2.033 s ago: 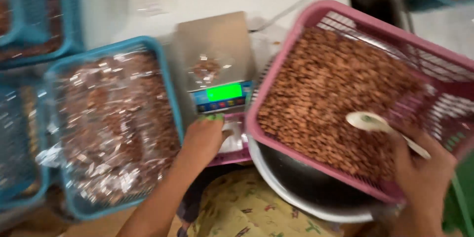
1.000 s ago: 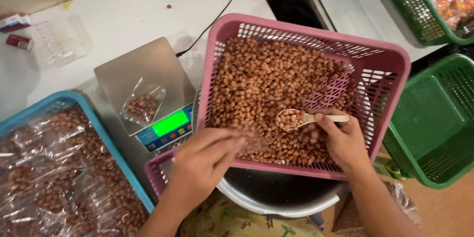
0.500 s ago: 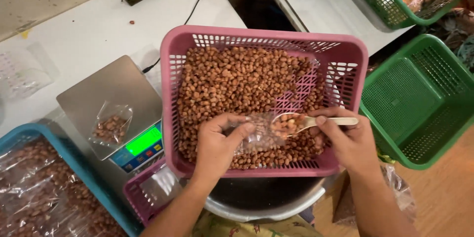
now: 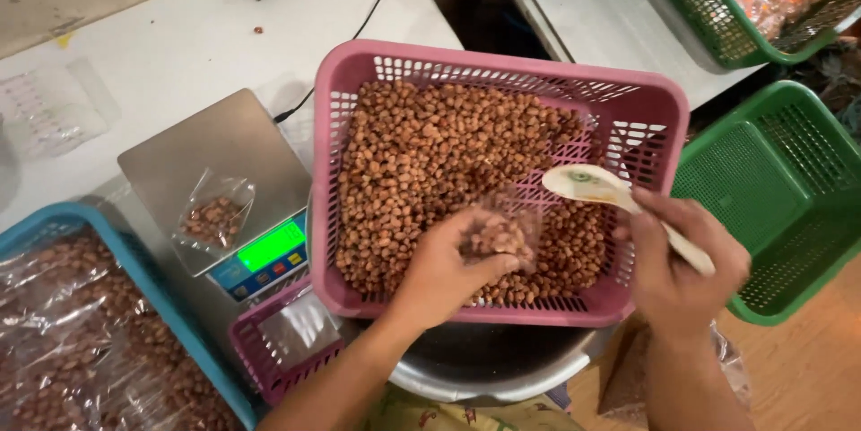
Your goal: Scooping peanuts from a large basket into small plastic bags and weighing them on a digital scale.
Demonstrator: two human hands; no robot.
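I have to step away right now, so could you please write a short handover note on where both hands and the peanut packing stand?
Left hand: holds a small clear bag, partly filled with peanuts, over the pink basket.
Right hand: holds a pale spoon, empty, above the basket's right side.
Things: one bag with a few peanuts lies on the scale, display lit green. The blue basket at left holds filled bags.
Done: many bags filled.
Left: the bag in hand looks unfinished; the basket is full of loose peanuts.
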